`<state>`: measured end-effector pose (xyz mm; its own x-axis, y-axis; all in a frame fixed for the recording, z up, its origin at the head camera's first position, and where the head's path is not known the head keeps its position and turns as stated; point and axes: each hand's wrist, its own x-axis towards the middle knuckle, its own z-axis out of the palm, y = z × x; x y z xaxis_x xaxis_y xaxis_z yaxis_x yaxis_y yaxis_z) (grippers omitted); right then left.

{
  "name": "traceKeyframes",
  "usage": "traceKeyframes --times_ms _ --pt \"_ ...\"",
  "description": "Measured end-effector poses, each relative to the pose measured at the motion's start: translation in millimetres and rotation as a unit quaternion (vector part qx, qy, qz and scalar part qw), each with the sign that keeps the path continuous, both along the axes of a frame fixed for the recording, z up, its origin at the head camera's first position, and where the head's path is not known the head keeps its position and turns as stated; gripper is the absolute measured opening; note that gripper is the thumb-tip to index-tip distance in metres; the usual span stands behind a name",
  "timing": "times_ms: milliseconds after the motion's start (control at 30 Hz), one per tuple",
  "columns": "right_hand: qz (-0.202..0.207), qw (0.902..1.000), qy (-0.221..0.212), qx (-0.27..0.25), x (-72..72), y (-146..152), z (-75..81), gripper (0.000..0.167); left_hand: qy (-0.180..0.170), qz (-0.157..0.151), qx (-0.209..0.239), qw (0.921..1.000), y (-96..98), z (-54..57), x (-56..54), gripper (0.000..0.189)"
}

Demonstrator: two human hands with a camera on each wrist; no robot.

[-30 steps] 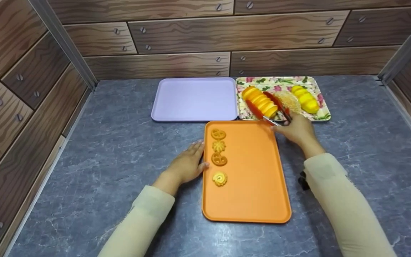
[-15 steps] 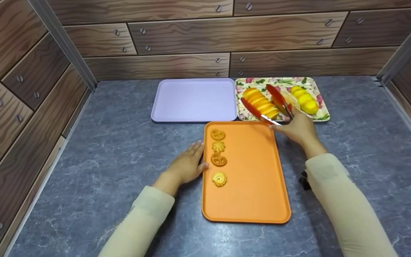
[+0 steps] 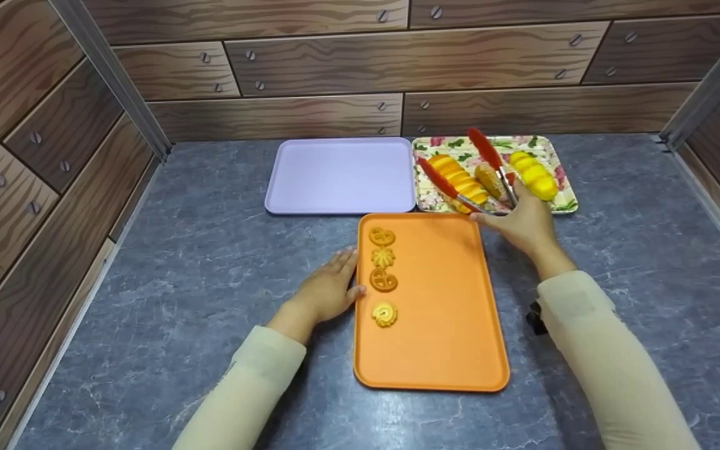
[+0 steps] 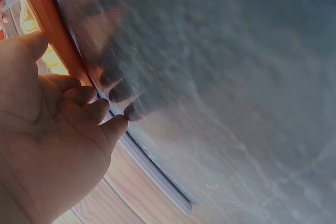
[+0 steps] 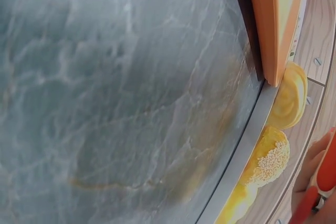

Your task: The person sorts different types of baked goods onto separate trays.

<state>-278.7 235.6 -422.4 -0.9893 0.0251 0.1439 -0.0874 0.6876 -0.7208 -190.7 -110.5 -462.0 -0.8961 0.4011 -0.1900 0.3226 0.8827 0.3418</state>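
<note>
My right hand (image 3: 530, 224) grips red-tipped metal tongs (image 3: 485, 147), their arms spread wide over the floral tray (image 3: 563, 203). One red tip hovers beside a ridged orange bread roll (image 3: 455, 175); the other hangs over the tray's middle. Partly hidden behind the tongs lies a sesame-topped bun (image 5: 273, 156). A ridged yellow roll (image 3: 534, 175) is on the tray's right. My left hand (image 3: 327, 289) rests along the left edge of the orange tray (image 3: 441, 300), fingers extended, thumb at its rim. Two pretzel-shaped cookies (image 3: 384, 280), a flower-shaped cookie (image 3: 383, 257) and a round swirl cookie (image 3: 385, 314) line that tray's left side.
A lilac tray (image 3: 341, 176) stands at the back, touching the floral one. Wood-patterned walls (image 3: 310, 59) enclose the grey marbled table (image 3: 210, 250) at the back and sides. A small black object (image 3: 535, 319) shows by the right sleeve.
The tongs have spread wider and lifted, their right tip moving back and upward off the sesame bun area. My left hand and the cookies have stayed put.
</note>
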Motion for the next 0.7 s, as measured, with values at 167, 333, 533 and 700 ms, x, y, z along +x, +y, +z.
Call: traceKeyframes --times_ms 167,333,533,700 --pt "0.007 0.9997 0.017 -0.016 0.0 0.9 -2.0 0.109 0.001 0.0 0.001 1.0 -0.1 -0.1 -0.2 0.07" --pt "0.017 0.9997 0.017 -0.006 0.9 3.5 -4.0 0.114 -0.001 0.0 0.002 1.0 0.2 0.0 -0.5 0.071" --pt "0.038 0.9992 0.011 0.01 2.1 6.2 -6.2 0.114 -0.001 0.0 0.0 1.0 0.5 -0.2 -0.6 0.071" --pt "0.05 0.9986 0.008 0.016 4.3 6.1 -8.8 0.11 0.007 -0.004 0.005 1.0 0.0 0.0 -0.2 0.07"
